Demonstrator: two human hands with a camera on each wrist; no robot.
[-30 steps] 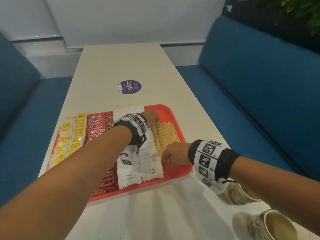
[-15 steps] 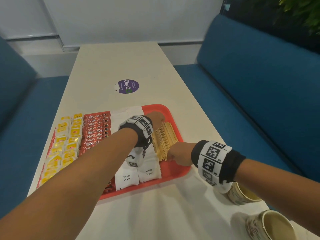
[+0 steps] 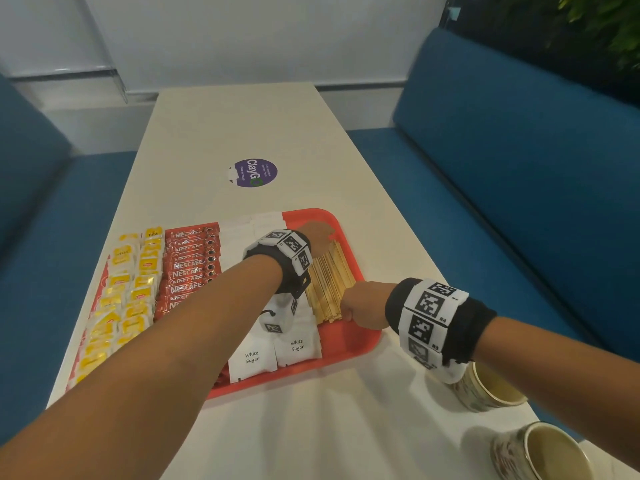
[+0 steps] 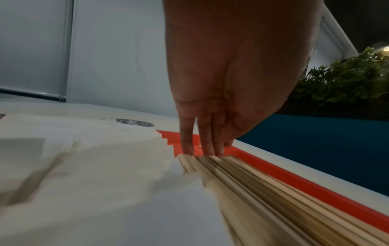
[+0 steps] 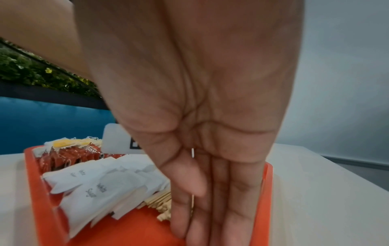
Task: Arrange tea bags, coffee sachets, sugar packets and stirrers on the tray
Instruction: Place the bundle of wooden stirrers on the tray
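On the counter (image 3: 242, 126) your 1 red tray (image 3: 349, 344) carries 4 groups running left to right: 2 columns of yellow tea bags (image 3: 121, 296), 1 column of red coffee sachets (image 3: 188, 268), 2 columns of white sugar packets (image 3: 273, 355) and 1 bundle of wooden stirrers (image 3: 329, 285), with 2 cups (image 3: 491, 393) near your right forearm. The stirrers lie flat, long axis running from you toward the tray's far edge, squeezed between your 2 hands: your left hand (image 4: 227, 83), fingers (image 4: 187, 141) straight and together, touches their far ends, and your right hand (image 5: 200, 116), fingers straight and pressed together, stands at their near ends. Your left forearm hides many sachets and packets, so exact counts are hard to make out.
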